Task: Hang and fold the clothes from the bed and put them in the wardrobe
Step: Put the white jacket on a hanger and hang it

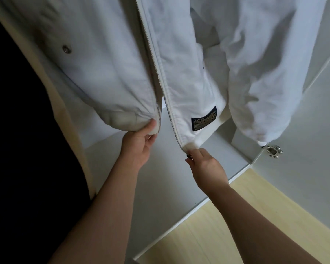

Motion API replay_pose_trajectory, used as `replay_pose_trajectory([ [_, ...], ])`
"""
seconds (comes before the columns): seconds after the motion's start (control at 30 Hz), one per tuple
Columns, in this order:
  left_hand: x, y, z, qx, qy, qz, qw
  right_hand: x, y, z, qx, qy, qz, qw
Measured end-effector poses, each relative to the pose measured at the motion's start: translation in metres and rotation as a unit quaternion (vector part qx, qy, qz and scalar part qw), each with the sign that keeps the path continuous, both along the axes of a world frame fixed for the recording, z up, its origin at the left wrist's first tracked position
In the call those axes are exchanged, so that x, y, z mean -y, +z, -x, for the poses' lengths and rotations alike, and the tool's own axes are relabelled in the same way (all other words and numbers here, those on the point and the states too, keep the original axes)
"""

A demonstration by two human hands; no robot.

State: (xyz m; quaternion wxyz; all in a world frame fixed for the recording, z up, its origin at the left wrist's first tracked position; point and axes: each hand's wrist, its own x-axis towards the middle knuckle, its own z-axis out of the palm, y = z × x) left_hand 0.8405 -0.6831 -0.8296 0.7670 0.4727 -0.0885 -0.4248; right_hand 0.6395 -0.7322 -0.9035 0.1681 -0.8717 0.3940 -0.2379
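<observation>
Pinching white cotton jacket hem, both hands

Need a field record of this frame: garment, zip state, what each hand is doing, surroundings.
garment: white jacket, hanging in the wardrobe
zip: zip undone at the hem, with the two fronts apart there
left hand: left hand grips the hem of the left-side front
right hand: right hand pinches the bottom end of the zip on the other front
label: dark label on that front, above the right hand
sleeve: sleeve hangs loose on the right
floor: wooden floor in front of the wardrobe
</observation>
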Motion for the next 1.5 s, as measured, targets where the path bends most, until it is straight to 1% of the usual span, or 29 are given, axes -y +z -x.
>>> replay_pose_trajectory([
  [0.13,0.008,-0.003,0.012,0.019,-0.041,0.018,0.999,-0.004,0.003,-0.002,0.019,0.037,0.035,0.999],
  [0.33,0.014,-0.001,0.015,0.099,-0.053,-0.042,0.993,0.000,0.008,0.007,0.032,0.076,0.119,0.989],
  [0.53,0.010,-0.002,0.014,0.146,-0.049,-0.047,0.987,0.003,0.037,-0.001,0.115,0.039,0.129,0.984],
  [0.63,0.010,-0.001,0.016,0.155,-0.034,-0.062,0.985,0.005,0.052,-0.007,0.147,0.033,0.129,0.980],
  [0.7,0.011,0.000,0.019,0.158,-0.032,-0.077,0.984,0.005,0.059,-0.011,0.160,0.026,0.112,0.980],
  [0.8,0.011,0.004,0.025,0.171,-0.053,-0.096,0.979,0.005,0.060,-0.016,0.167,-0.003,0.021,0.986],
  [0.87,0.012,0.005,0.028,0.189,-0.064,-0.105,0.974,0.007,0.055,-0.016,0.118,-0.004,-0.027,0.993],
  [0.93,0.011,0.008,0.032,0.196,-0.071,-0.110,0.972,0.006,0.050,-0.015,0.076,0.013,-0.048,0.996],
  [0.97,0.011,0.008,0.033,0.200,-0.072,-0.114,0.971,0.004,0.049,-0.014,0.073,0.022,-0.051,0.996],
  [1.03,0.010,0.009,0.034,0.217,-0.068,-0.124,0.966,0.000,0.050,-0.014,0.093,0.036,-0.036,0.994],
  [1.13,0.008,0.013,0.035,0.242,-0.054,-0.143,0.958,-0.003,0.058,-0.017,0.156,0.031,0.005,0.987],
  [1.23,0.007,0.020,0.043,0.295,-0.017,-0.170,0.940,-0.005,0.065,-0.018,0.207,0.018,0.042,0.977],
  [1.3,0.006,0.026,0.049,0.323,0.003,-0.167,0.932,-0.006,0.069,-0.019,0.234,0.014,0.061,0.970],
  [1.4,0.005,0.039,0.056,0.317,0.006,-0.142,0.938,-0.007,0.074,-0.019,0.259,0.001,0.077,0.963],
  [1.5,0.006,0.052,0.059,0.293,0.006,-0.123,0.948,-0.010,0.078,-0.020,0.288,-0.009,0.067,0.955],
])
